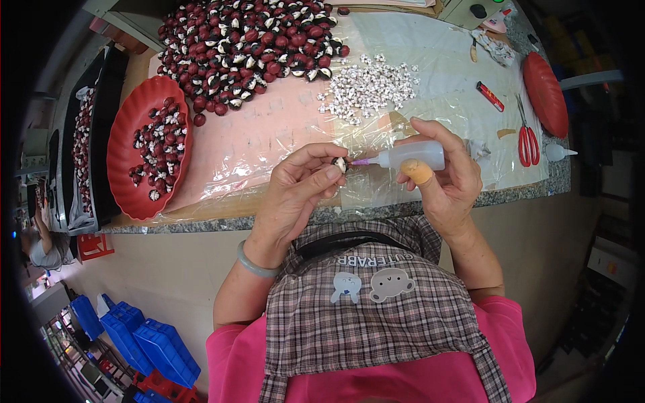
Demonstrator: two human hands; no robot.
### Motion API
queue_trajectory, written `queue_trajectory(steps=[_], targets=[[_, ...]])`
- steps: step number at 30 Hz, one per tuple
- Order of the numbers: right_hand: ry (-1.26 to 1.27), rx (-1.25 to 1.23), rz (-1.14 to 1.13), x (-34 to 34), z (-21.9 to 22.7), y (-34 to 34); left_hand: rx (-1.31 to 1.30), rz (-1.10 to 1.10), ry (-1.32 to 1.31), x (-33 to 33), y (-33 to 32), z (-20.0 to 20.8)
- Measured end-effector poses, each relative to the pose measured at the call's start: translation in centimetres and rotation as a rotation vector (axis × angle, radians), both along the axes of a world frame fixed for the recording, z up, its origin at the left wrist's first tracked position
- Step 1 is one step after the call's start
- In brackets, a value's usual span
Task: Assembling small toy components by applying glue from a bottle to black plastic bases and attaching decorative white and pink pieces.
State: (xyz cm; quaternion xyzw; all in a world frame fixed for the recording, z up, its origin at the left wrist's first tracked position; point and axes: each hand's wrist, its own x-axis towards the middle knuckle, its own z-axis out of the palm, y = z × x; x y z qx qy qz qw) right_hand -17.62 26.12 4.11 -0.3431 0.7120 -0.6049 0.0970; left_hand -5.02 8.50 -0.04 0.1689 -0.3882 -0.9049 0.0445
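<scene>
Between the thumb and fingers of my left hand (299, 185) is a small dark and white piece (339, 163). My right hand (449, 181) grips a translucent squeeze bottle (420, 156) lying sideways, its purple needle tip (363, 161) pointing left at the piece; whether it touches cannot be made out. A tan cover (416, 170) wraps my right thumb. Beyond my hands lie a heap of small white parts (369, 87) and a large pile of round dark-red, black and white pieces (248, 50).
At left stands a red scalloped tray (121, 161) with similar pieces inside. On the right lie red-handled scissors (528, 144), a red cylindrical item (490, 96), another red tray (544, 94) and a small white-tipped bottle (559, 152). Clear plastic sheet (269, 154) covers the table. Blue crates (164, 352) stand on the floor.
</scene>
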Motion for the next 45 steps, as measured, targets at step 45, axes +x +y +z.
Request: queue_trajectory(steps=[45], targets=[[0.426, 0.463, 0.074, -3.4, -3.2, -5.9, 0.002, 0.143, -0.014, 2.3, -2.3, -0.2]])
